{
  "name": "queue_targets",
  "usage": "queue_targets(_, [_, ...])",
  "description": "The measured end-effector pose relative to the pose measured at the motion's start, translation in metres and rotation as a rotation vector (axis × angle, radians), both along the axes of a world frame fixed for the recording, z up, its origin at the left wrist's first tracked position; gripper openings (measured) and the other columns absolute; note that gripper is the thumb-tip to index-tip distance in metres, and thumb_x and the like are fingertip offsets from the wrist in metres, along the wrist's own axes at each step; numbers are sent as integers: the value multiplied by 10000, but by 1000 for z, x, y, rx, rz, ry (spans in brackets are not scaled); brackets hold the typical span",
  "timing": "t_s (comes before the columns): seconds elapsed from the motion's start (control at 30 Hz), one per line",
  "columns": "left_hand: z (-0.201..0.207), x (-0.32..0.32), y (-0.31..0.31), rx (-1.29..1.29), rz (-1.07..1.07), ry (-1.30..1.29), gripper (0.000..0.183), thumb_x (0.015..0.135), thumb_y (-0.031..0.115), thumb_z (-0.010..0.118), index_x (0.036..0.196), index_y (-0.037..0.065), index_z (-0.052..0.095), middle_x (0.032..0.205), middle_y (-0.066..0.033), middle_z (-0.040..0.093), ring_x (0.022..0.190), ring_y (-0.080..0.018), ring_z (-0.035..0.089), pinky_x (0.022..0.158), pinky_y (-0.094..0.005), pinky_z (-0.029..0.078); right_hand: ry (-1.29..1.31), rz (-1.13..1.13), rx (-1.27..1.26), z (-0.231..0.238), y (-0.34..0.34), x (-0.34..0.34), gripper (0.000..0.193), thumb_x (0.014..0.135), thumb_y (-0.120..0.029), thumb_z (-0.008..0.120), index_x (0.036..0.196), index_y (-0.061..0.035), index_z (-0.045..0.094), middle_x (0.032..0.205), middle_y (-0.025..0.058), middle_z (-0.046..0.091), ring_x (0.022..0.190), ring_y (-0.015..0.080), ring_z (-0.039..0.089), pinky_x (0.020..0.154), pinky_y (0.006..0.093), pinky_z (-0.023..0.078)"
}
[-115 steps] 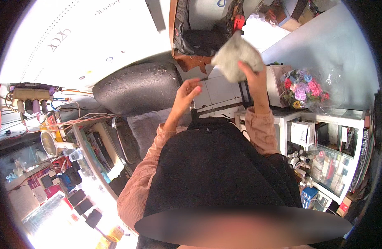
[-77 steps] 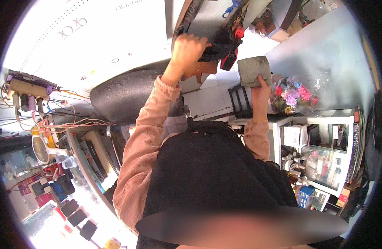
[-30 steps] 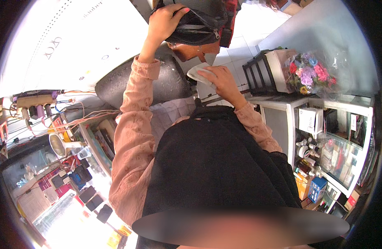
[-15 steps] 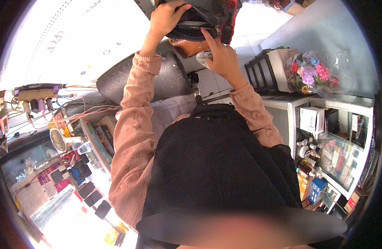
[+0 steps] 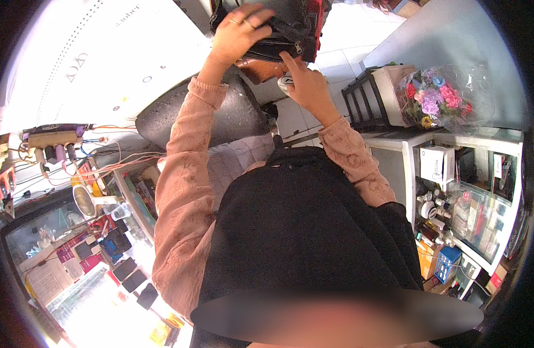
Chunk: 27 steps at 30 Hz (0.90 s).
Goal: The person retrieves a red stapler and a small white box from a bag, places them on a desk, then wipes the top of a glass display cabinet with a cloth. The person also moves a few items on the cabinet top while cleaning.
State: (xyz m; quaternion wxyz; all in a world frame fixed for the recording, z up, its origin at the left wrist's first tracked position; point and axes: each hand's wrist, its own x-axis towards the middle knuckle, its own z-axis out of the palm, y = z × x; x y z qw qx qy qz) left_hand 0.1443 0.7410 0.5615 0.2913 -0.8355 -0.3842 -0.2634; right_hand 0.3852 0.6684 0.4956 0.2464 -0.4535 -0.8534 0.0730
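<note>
At the top middle is a black bag point(image 5: 275, 53) with a zipper along its edge. My left hand point(image 5: 239, 33), wearing rings, lies over the bag's left side, fingers apart and slightly blurred. Close to the zipper pull, my right hand point(image 5: 307, 87) has its index finger on the bag's near edge; the other fingers curl beneath, and the thumb is hidden. A small grey-white thing point(image 5: 285, 82) shows beside the right palm; I cannot tell whether the hand holds it. Below the bag sits a brown leather-like item point(image 5: 260, 71), partly covered.
A dark chair seat point(image 5: 197, 110) is under my left forearm. On the right, a wrapped flower bouquet point(image 5: 435, 98) stands above a white-framed glass cabinet point(image 5: 407, 174). Phones point(image 5: 125, 268) lie on a counter at lower left, near a cabled power strip point(image 5: 52, 139).
The left hand has shifted from the bag's rim to lie across its front, fingers reaching right. The bag has tilted, showing more of its inside. The right hand has moved slightly toward me.
</note>
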Motion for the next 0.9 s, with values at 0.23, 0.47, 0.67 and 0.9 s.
queue_targets(0.23, [22, 29, -18, -21, 225, 397, 194, 856, 254, 652, 872, 131, 801, 1530, -76, 491, 1536, -347, 229, 1146, -797, 212, 0, -25, -2, -1, 6, 1, 721, 764, -162, 792, 1418, -131, 492, 958, 162, 697, 891, 359, 710, 729, 468, 572])
queue_targets(0.47, [26, 37, -10, 188, 332, 834, 365, 781, 215, 695, 1126, 247, 813, 1690, 73, 283, 1603, -175, -7, 1245, -591, 177, 66, 16, 54, 0, 14, -6, 658, 755, -111, 764, 1347, -104, 479, 942, 164, 700, 794, 355, 721, 671, 463, 568])
queue_targets(0.67, [29, 24, 18, -77, 196, 789, 253, 774, 187, 691, 974, 232, 840, 1591, 77, 438, 1599, -249, 61, 1253, -667, 48, 110, 20, 18, -4, 16, -4, 667, 756, -92, 774, 1354, -104, 478, 972, 160, 701, 825, 357, 720, 701, 463, 568])
queue_targets(0.9, [35, 22, 36, -312, 133, 725, 139, 730, 192, 721, 807, 221, 833, 1470, 85, 549, 1586, -270, 113, 1181, -824, 10, 139, 8, 21, -16, 22, -1, 690, 742, -93, 796, 1363, -109, 496, 1010, 150, 699, 846, 362, 720, 735, 454, 570])
